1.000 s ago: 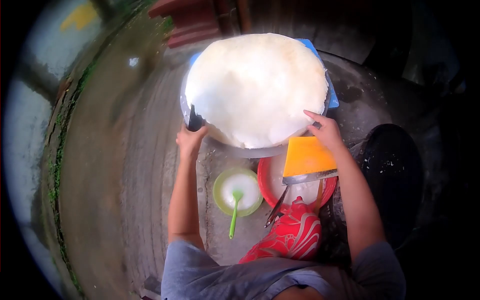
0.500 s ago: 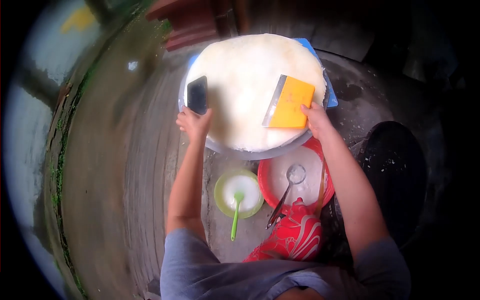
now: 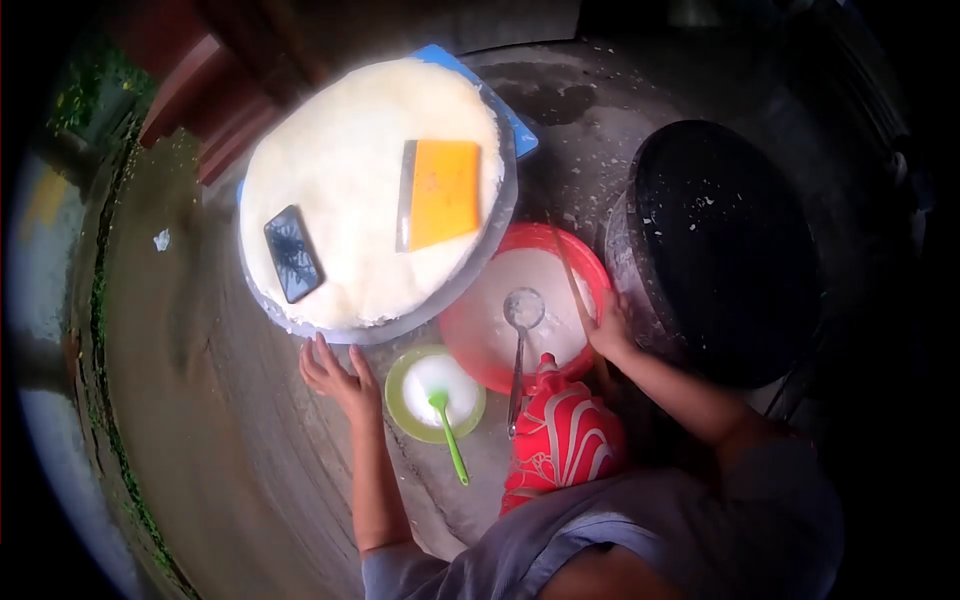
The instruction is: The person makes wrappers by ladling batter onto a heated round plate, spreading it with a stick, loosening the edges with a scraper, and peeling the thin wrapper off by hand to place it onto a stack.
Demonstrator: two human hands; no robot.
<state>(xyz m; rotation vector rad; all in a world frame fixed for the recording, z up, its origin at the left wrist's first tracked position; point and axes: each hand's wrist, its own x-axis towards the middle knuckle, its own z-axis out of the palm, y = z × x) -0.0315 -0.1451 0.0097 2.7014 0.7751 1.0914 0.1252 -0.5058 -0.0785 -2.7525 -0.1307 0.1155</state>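
My left hand [image 3: 342, 378], fingers spread, is at the near edge of a thick round white slab or stack [image 3: 370, 130] and holds nothing. On that white top lie a dark phone [image 3: 292, 254] and an orange scraper [image 3: 443, 194] with a grey edge. At the right rim of a red basin [image 3: 600, 262] is my right hand [image 3: 612, 330], its fingers apart beside a thin wooden stick [image 3: 573, 270]. The basin contains whitish liquid and a round metal ladle [image 3: 523, 309]. Whether my right fingers touch the stick or the rim is unclear.
A green bowl [image 3: 396, 412] with white liquid and a green brush or spatula [image 3: 449, 440] stands near my left forearm. A large black round lid or pan [image 3: 730, 250] is at the right. Blue board corners [image 3: 520, 138] show under the white slab. Red patterned cloth [image 3: 565, 430] covers my knee.
Both hands have let go: the phone and the scraper now lie on the white top. My left hand drew back to its edge; my right moved down to the basin. The view turned right.
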